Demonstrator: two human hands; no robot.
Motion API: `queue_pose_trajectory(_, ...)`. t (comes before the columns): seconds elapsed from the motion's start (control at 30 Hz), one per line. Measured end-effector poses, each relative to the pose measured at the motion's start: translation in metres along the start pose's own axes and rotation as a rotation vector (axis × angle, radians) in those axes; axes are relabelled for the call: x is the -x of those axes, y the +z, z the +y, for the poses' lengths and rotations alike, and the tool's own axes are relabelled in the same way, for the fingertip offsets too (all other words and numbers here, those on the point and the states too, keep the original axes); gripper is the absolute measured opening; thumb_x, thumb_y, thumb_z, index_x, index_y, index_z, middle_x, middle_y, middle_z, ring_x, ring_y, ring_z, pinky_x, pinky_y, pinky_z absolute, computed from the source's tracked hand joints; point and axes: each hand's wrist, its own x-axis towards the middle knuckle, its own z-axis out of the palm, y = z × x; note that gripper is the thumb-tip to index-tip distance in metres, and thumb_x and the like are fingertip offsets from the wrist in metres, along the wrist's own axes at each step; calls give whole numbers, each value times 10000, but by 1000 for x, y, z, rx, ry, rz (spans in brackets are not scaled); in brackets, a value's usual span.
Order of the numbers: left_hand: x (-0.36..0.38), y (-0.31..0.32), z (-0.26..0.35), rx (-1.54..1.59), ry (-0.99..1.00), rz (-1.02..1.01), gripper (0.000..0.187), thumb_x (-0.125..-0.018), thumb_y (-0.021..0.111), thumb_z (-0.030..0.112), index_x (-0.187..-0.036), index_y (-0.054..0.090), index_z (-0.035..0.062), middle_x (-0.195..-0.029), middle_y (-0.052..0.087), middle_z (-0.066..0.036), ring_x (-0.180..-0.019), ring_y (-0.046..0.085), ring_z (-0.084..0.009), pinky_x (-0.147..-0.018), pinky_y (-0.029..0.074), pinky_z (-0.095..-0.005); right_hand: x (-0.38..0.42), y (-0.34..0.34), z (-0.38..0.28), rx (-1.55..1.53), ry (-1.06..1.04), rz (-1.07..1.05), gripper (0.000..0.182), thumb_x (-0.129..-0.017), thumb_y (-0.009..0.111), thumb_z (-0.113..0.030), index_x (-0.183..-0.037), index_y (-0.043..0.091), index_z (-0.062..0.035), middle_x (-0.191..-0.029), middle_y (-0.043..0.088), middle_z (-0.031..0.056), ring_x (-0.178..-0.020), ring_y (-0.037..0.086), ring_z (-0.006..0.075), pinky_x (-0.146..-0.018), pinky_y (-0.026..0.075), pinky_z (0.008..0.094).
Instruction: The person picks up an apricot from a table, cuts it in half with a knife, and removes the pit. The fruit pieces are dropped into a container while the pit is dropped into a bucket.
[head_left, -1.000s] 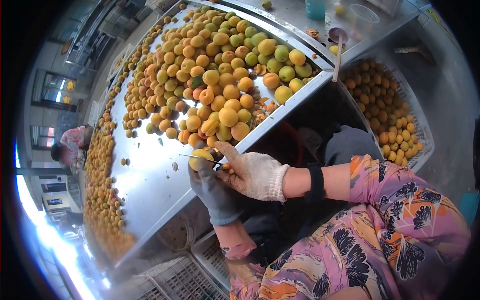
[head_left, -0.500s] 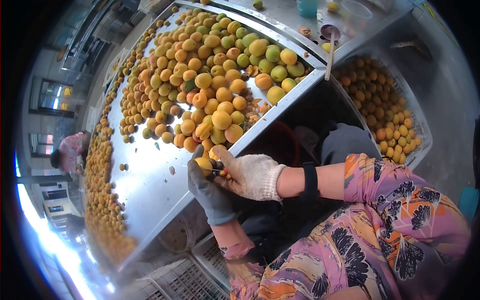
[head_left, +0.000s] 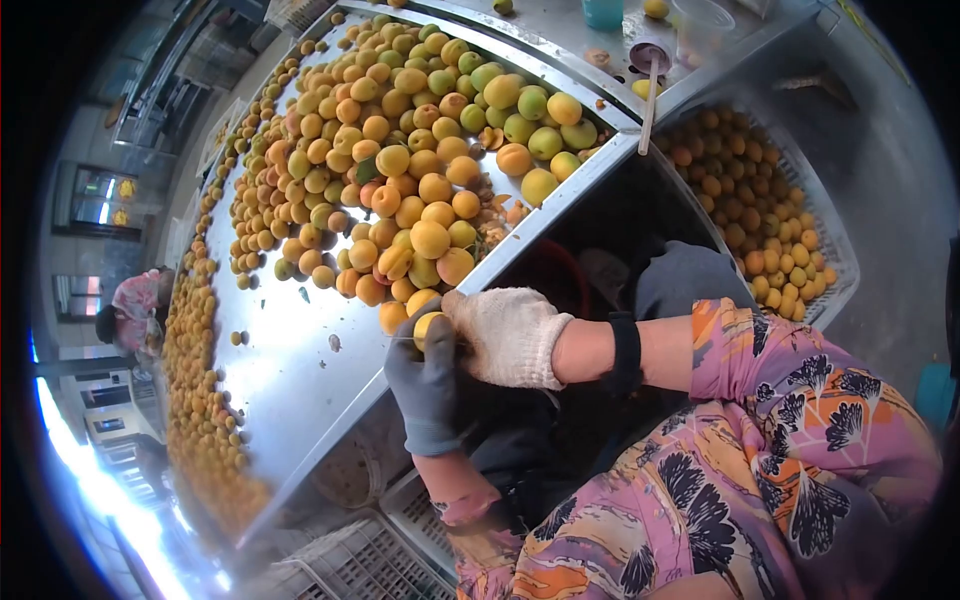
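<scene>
My left hand (head_left: 425,375), in a grey glove, is closed around a yellow apricot (head_left: 426,328) at the near edge of the metal table. Pressed close against it is my right hand (head_left: 508,335), in a stained white knitted glove with its fingers curled. A thin metal tool in the right hand is mostly hidden by the gloves; only a fine sliver shows beside the apricot. Just beyond both hands lies a large heap of apricots (head_left: 430,240), yellow, orange and some green.
A sloping metal table (head_left: 300,370) carries the heap and a long row of apricots (head_left: 195,370). At right stands a crate (head_left: 845,270) of apricots. A purple cup (head_left: 650,55) with a pale stick sits at the back. Another person (head_left: 140,305) bends at far left; empty crates (head_left: 350,560) lie below.
My hands have drawn closer together, the left thumb now lying across the apricot. The tool, visible earlier between the hands, is now mostly covered. The view has shifted slightly.
</scene>
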Motion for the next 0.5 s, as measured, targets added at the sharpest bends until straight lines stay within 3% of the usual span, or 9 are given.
queue_pose_trajectory(0.07,3,7,8,-200,96,-7,337,-874,671,221,-1085,642,-41,-913,655,-102,-797,616,-163,-736,505,-276,3,-3,1,-32,-21,49,333,-852,554,-266,-1081,531,-26,-873,674,198,-891,656,373,-783,507,464)
queue_pose_trajectory(0.17,5,9,10,-215,179,-2,356,-823,715,214,-1054,650,-48,-893,659,-117,-804,623,-179,-752,508,-303,5,-10,-2,-72,25,23,304,-847,549,-269,-1056,567,-49,-916,674,199,-928,650,366,-807,503,463)
queue_pose_trajectory(0.5,6,6,8,-220,166,14,375,-806,739,230,-1025,644,-59,-893,654,-123,-806,613,-181,-762,503,-317,-2,-5,0,6,-24,3,318,-828,559,-297,-1037,611,-64,-929,679,188,-916,656,356,-801,513,442)
